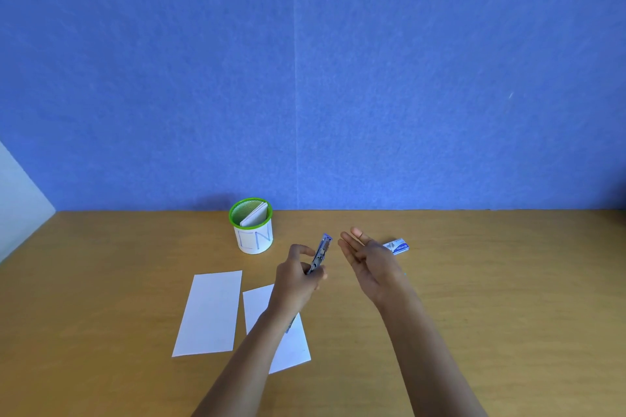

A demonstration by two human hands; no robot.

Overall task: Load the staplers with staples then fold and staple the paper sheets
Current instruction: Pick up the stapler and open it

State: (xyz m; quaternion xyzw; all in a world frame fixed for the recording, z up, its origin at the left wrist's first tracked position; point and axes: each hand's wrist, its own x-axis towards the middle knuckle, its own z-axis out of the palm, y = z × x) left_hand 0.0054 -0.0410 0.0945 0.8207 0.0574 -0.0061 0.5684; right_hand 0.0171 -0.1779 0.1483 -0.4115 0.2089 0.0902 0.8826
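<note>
My left hand (298, 276) grips a small blue and metal stapler (320, 254), held above the table with its tip pointing up and away. Beside it to the right, my right hand (367, 256) hovers palm up with straight fingers and holds nothing. A small blue and white staple box (398, 246) lies on the table just behind my right hand. Two white paper sheets lie flat in front: one (210, 313) to the left, another (291, 345) partly under my left forearm. A dark object under that forearm on the second sheet is mostly hidden.
A green-rimmed mesh cup (252, 230) with a white label stands at the back of the wooden table (491, 298), with folded white paper inside. A blue wall rises right behind the table.
</note>
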